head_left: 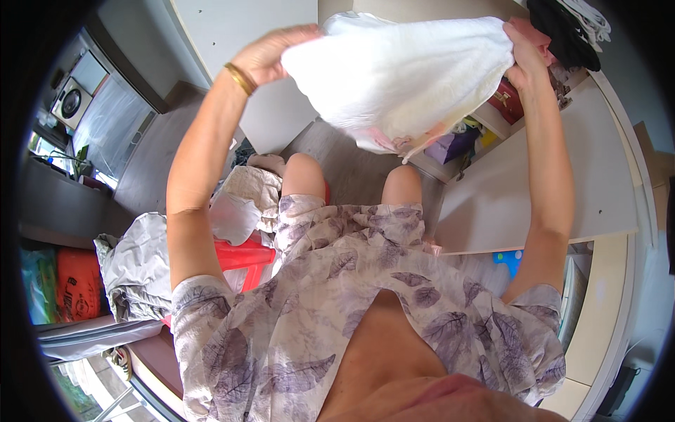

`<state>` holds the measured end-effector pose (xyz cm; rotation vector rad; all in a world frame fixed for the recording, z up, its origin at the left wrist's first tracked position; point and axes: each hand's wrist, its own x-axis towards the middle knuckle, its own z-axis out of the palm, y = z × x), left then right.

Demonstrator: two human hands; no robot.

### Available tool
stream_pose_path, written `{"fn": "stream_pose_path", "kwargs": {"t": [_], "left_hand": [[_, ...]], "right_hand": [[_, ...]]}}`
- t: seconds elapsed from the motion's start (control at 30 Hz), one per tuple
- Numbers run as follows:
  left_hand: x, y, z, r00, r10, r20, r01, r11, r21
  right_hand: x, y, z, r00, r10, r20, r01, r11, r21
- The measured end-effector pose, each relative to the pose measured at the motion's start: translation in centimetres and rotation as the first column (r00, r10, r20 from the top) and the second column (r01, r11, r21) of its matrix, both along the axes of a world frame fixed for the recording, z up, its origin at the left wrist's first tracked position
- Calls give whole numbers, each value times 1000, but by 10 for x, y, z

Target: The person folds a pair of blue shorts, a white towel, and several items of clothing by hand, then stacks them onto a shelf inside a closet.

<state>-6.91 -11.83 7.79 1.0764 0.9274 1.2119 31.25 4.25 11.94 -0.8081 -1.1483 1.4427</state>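
Observation:
A white piece of cloth (401,74), perhaps a garment, is stretched between my two raised hands, with pinkish and orange print near its lower edge. My left hand (278,55), with a gold bangle at the wrist, is closed on the cloth's left side; part of its fingers is behind the fabric. At the opposite upper corner, my right hand (524,60) grips the cloth with thumb and fingers. The cloth hangs in the air beyond my knees and hides part of the open cabinet behind it.
Clothes lie on a red plastic stool (246,260) to my left, including a grey garment (144,264) and a beige one (256,190). An open cabinet door (555,190) stands on the right. Folded things fill the cabinet shelves (485,123). A washing machine (70,104) is far left.

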Motion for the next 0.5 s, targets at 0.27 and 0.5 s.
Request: {"fn": "stream_pose_path", "kwargs": {"t": [0.27, 0.5], "left_hand": [[18, -10, 4, 961, -101, 258, 1, 933, 359], [-3, -31, 35, 949, 270, 164, -314, 856, 409]], "right_hand": [[-7, -12, 16, 999, 9, -50, -11, 999, -45], [-13, -36, 25, 982, -31, 185, -5, 981, 193]]}}
